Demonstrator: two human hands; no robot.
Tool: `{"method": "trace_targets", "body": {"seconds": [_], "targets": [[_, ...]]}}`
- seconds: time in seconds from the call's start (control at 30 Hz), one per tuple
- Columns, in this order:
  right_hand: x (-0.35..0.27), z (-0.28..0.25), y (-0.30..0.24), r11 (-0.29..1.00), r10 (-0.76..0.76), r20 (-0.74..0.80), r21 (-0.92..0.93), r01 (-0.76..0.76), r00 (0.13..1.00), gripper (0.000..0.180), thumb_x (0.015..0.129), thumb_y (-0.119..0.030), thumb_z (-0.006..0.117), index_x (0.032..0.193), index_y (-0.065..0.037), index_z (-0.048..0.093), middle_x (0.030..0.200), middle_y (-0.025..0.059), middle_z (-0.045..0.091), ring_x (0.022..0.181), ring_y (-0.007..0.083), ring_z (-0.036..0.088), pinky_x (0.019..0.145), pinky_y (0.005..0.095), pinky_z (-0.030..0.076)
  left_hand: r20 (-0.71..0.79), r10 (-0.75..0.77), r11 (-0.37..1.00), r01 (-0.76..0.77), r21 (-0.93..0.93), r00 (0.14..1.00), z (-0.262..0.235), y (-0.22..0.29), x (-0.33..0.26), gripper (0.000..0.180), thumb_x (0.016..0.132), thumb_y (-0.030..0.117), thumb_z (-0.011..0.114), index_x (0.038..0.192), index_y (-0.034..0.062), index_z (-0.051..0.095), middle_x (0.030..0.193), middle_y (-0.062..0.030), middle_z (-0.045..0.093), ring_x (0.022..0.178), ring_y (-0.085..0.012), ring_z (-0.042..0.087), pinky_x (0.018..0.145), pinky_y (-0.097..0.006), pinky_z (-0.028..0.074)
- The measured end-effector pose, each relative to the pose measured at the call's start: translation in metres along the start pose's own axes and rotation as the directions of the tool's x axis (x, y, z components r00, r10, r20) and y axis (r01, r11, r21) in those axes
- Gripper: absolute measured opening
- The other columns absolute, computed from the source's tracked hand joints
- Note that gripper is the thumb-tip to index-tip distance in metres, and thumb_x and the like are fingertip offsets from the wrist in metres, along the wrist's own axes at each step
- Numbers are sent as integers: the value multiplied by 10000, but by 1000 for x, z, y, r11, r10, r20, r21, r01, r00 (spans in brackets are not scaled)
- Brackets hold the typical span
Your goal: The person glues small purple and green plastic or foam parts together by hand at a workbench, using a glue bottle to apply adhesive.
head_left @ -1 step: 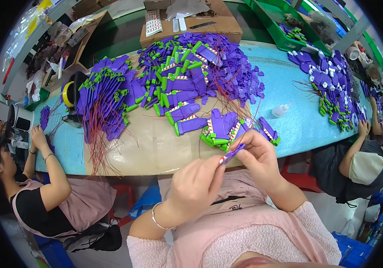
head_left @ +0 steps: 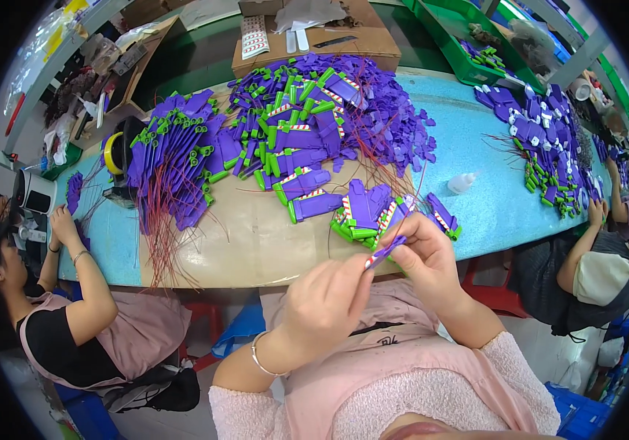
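Above my lap, at the table's near edge, both hands are closed on one small purple plastic piece (head_left: 388, 250) with a red-and-white striped edge. My right hand (head_left: 435, 260) pinches its upper end between thumb and fingers. At the lower striped end, my left hand (head_left: 325, 302) has its fingertips pressed together; its palm is hidden. Just beyond lie purple parts with green ends and striped strips (head_left: 362, 209). Farther back is a large heap of loose purple pieces (head_left: 388, 103). To the left, a stack of purple parts (head_left: 171, 158) trails thin red wires (head_left: 164, 249).
A small white bottle (head_left: 462, 182) stands right of the heap. Behind are a cardboard box (head_left: 366, 48) and a green tray (head_left: 461, 66). Yellow tape (head_left: 114, 154) sits at left. Co-workers sit left (head_left: 72, 315) and right (head_left: 586, 271); a red stool (head_left: 494, 290) is near my right elbow.
The held piece has shifted slightly to the right with both hands, and a little more of its striped end shows beside my left fingertips.
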State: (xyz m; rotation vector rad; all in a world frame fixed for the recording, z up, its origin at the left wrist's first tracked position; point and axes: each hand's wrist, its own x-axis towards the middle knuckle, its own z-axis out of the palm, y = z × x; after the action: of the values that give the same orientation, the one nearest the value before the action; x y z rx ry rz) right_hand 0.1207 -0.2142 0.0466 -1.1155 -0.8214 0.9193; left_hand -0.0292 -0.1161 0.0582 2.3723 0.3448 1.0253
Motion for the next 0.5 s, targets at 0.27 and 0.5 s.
{"method": "trace_targets", "body": {"seconds": [0.27, 0.5], "targets": [[10, -9, 2, 997, 39, 15, 65, -40, 999, 177, 921, -58, 591, 1077, 24, 572, 1051, 68, 619, 995, 125, 578, 900, 269, 446, -72, -56, 997, 52, -56, 996, 6, -1, 1, 179, 797, -14, 664, 969, -22, 619, 743, -125, 634, 596, -258, 624, 545, -323, 491], [9, -12, -6, 990, 132, 46, 52, -134, 990, 182, 905, -49, 606, 1067, 34, 593, 1030, 61, 624, 982, 111, 573, 885, 269, 449, 17, -250, 955, 249, -163, 968, 9, 2, -3, 172, 826, 48, 664, 978, -14, 612, 820, -143, 658, 650, -292, 640, 572, -357, 488]]}}
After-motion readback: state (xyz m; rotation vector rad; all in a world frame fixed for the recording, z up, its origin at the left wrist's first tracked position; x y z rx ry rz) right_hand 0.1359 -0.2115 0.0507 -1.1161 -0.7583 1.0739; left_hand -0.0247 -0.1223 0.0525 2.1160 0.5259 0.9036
